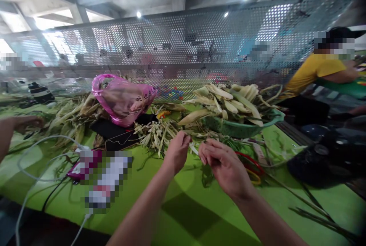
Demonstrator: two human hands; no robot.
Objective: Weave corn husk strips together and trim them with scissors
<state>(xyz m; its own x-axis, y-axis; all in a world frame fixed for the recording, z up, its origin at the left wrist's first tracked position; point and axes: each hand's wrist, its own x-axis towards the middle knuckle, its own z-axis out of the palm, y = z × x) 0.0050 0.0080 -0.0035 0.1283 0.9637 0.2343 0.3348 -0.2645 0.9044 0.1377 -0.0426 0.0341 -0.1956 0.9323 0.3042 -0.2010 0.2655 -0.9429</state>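
Observation:
My left hand (pixel 178 151) is closed in a pinch above the green table. Close beside it, my right hand (pixel 224 164) has its fingers curled and pressed together. A short pale strip (pixel 194 148) spans the gap between both sets of fingertips; it looks like a piece of corn husk, though its ends are hidden. Just behind the hands lies a pile of cut pale stalks (pixel 156 133). Red and yellow loops (pixel 251 164) rest on the table past my right hand.
A green basket (pixel 243 127) heaped with dried corn husks (pixel 228 99) stands behind. A pink plastic bag (pixel 122 99), a white cable (pixel 24 169) and a dark helmet-like object (pixel 328 158) lie around. Another person's hand (pixel 28 122) is at left; a yellow-shirted person (pixel 320 68) sits right.

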